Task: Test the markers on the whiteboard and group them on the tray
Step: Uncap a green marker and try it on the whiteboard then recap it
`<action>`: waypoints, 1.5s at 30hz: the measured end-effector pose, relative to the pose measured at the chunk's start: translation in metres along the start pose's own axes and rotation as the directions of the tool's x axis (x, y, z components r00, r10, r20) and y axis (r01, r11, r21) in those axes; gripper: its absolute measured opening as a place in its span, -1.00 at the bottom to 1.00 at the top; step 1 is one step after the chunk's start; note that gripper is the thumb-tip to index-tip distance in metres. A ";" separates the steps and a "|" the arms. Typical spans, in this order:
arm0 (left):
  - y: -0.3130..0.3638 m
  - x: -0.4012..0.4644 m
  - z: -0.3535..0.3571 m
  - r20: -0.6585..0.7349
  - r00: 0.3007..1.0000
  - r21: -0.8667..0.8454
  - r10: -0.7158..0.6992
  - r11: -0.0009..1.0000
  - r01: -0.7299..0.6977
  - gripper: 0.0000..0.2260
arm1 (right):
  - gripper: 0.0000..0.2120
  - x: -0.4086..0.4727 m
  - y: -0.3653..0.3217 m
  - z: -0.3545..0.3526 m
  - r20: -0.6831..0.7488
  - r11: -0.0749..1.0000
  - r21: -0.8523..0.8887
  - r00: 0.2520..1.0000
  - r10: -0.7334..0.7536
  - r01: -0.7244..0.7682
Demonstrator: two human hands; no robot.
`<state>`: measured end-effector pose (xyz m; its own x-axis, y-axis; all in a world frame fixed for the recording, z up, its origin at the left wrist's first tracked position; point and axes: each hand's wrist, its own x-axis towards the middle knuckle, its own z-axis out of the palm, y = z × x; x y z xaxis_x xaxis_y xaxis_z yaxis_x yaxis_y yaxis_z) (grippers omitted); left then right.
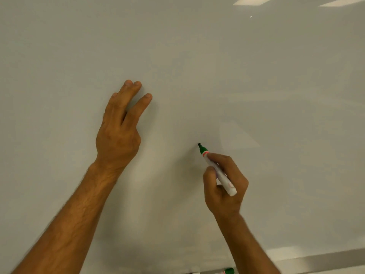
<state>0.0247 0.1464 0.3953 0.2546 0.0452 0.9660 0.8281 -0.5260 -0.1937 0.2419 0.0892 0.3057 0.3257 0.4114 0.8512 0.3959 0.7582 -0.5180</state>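
marker point(217, 171) sits uncapped in my right hand point(225, 186), pinched between thumb and forefinger around the middle of its white barrel, with the other fingers curled under it and the butt end poking out past the knuckles. its dark tip points up and left at the whiteboard point(256, 76); i cannot tell whether the tip is touching the surface or just off it, and i see no ink line on the board near it. my left hand point(118, 133) is laid flat against the board well to the left, holding nothing, fingers stretched out with the forefinger split away from the rest. i judge the marker light and stiff, a smooth plastic tube that could twist in a loose hold, so the grip belongs where it is now, low on the barrel just behind the green collar, close enough to the tip to steer it. the tip looks like soft felt, so i would press lightly; hard pressure could mash it and tells nothing more about the ink. the board looks glossy and slick, so a stroke should glide. at the bottom edge, another marker point(229, 271) with a green end lies near the board's ledge point(316, 262), only partly in view; the tray itself i cannot make out.
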 end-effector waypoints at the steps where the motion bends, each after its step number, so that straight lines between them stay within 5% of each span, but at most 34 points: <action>1: 0.001 0.000 -0.001 -0.018 1.000 -0.025 -0.003 1.000 0.002 -0.53 | -0.77 0.003 -0.002 -0.002 0.014 0.999 0.041 0.999 0.029 -0.030; 6: 0.006 0.005 -0.008 -0.055 0.998 -0.156 -0.004 0.988 -0.005 -0.37 | -0.76 0.029 -0.026 -0.020 0.046 0.919 0.331 0.976 0.212 -0.215; 10: 0.035 0.001 -0.026 -0.004 0.991 -0.396 -0.132 0.910 0.120 -0.17 | -0.77 0.038 -0.037 -0.030 0.167 0.780 0.496 0.924 0.345 -0.381; 17: 0.099 -0.017 -0.051 0.266 0.947 -0.655 -0.181 0.687 0.315 -0.18 | -0.76 0.031 -0.048 -0.027 0.369 0.644 0.559 0.853 0.370 -0.522; 24: 0.106 -0.018 -0.069 0.454 0.889 -0.702 -0.067 0.587 0.403 -0.17 | -0.75 0.019 -0.061 -0.017 0.500 0.622 0.519 0.798 0.335 -0.586; 35: 0.108 -0.046 -0.075 0.590 0.806 -0.724 0.042 0.471 0.505 -0.21 | -0.63 -0.008 -0.069 -0.019 0.530 0.552 0.377 0.662 0.529 -0.743; 45: 0.135 -0.062 -0.063 0.708 0.677 -0.687 0.204 0.422 0.592 -0.19 | -0.67 -0.023 -0.060 -0.056 0.411 0.669 0.202 0.682 0.605 -0.715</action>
<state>0.0893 0.0195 0.3203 0.6943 0.5244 0.4929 0.1567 -0.7786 0.6076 0.2589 0.0055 0.3125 0.1088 0.9472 0.3016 -0.1416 0.3151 -0.9384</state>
